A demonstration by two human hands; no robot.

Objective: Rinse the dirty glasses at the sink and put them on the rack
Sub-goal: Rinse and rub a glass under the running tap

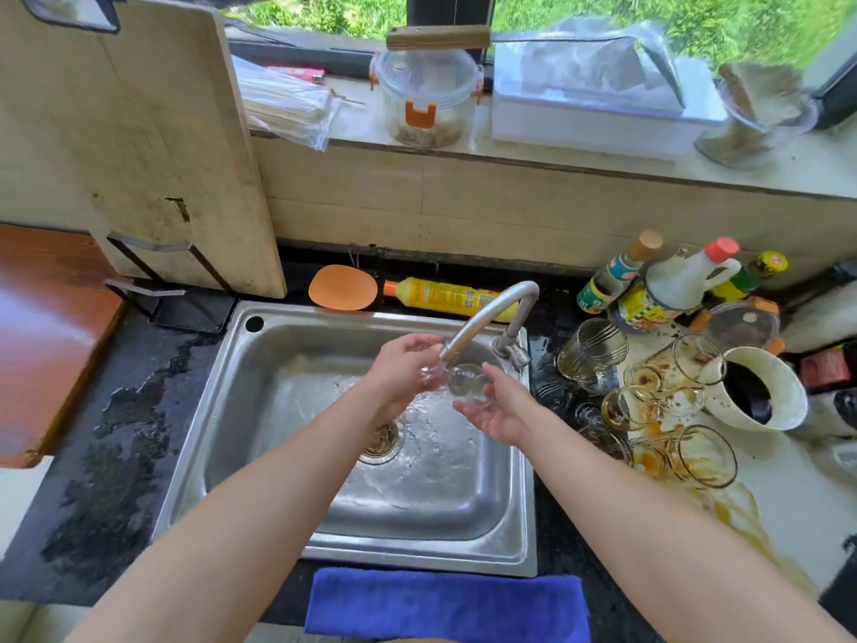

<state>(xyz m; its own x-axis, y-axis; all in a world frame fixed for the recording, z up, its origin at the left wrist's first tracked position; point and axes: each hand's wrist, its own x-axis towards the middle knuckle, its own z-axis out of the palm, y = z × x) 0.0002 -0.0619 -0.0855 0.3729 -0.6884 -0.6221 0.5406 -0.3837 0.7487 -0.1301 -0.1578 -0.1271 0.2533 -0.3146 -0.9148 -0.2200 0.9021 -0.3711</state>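
The glass (469, 386) lies on its side under the tap (491, 313), above the sink (232, 410). It is cradled in the right hand (498, 413), whose fingers curl up beneath it. The left hand (399, 374) has curled fingers at the glass's mouth, but running water blurs them, so I cannot tell whether they grip. Wet, thin and light, it will likely be slippery and breakable (a hold round the body seems safer than the rim). Stained glasses (668, 406) wait on the table (788, 494) at the right. No rack is plainly identifiable.
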